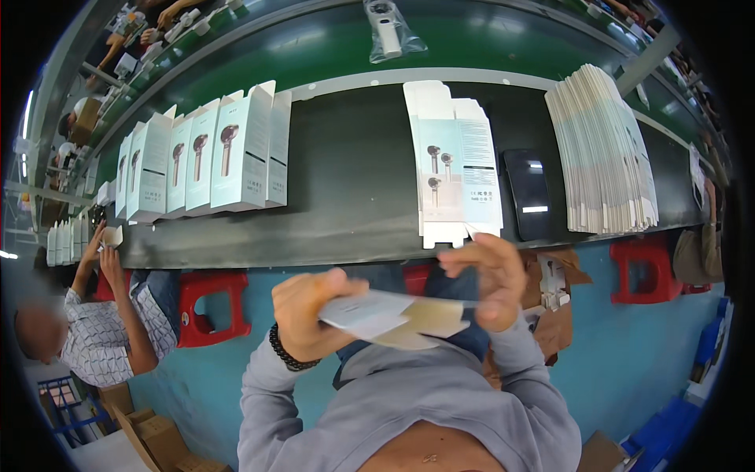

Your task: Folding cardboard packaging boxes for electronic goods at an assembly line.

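Just in front of me, below the table edge, my left hand (309,312) is closed round a pale blue and white carton (377,313). The carton is tilted and smeared by motion, its opened end with loose flaps pointing right. Beside that end my right hand (489,282) has its fingers curved and apart, with nothing gripped in them; whether a fingertip touches a flap is unclear. Beyond the right hand a flat, unfolded carton (458,169) lies on the table, printed with small pictures of a handheld device.
Several erected cartons (236,153) stand at the left of the dark table (346,173). Right of the flat carton are a black phone (527,193) and a tall stack of flat cartons (602,149). A bagged white device (385,33) lies on the green conveyor (487,51). A co-worker (110,330) sits at left.
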The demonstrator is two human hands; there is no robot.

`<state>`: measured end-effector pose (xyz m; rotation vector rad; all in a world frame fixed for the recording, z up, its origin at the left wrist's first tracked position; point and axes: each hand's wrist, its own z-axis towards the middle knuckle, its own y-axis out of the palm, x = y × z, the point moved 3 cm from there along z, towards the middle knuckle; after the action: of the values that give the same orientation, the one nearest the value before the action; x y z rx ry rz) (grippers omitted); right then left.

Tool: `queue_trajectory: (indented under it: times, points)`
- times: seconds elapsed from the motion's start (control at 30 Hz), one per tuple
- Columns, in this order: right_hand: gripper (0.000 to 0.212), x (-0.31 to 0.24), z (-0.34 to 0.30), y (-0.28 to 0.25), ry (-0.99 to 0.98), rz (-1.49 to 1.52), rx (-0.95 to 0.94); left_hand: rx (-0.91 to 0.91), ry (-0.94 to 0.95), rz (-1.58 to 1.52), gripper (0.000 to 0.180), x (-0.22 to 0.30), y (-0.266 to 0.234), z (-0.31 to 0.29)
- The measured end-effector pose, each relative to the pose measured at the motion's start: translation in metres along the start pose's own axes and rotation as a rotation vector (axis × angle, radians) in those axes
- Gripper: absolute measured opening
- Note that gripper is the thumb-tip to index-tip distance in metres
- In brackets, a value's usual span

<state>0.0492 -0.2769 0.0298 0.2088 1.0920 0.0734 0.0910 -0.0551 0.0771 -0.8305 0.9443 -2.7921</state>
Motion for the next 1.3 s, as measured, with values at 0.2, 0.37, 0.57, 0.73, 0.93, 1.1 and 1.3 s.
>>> queue_trajectory:
  times: [0.2,0.37,0.57,0.73,0.93,1.1,1.3]
  points:
    - [0.036,0.044,-0.036,0.046,0.379,-0.105,-0.128,0.184,-0.663,-0.336,0.077,-0.002,0.038,-0.016]
    - [0.043,0.046,-0.028,0.027,0.561,0.224,-0.298,-0.186,-0.519,-1.326,0.098,-0.027,0.033,-0.036]
    - [0.067,0.039,-0.012,0.028,0.418,-0.401,-0.041,-0.014,-0.649,-1.353,0.094,-0.026,0.065,-0.058]
    - [0.113,0.031,-0.015,0.045,0.055,0.131,-0.004,0.15,-0.739,-0.408,0.099,-0.012,0.067,-0.044]
    - [0.111,0.047,-0.028,0.05,0.326,0.131,-0.05,-0.035,-0.163,-0.304,0.112,0.006,0.054,-0.031]
    - [0.101,0.056,-0.037,0.042,0.179,-0.08,-0.122,-0.096,-0.146,-0.255,0.06,-0.005,0.041,-0.018]
    - [0.074,0.039,-0.025,0.063,0.112,0.204,-0.092,0.116,-0.151,-0.396,0.044,-0.007,0.055,-0.015]
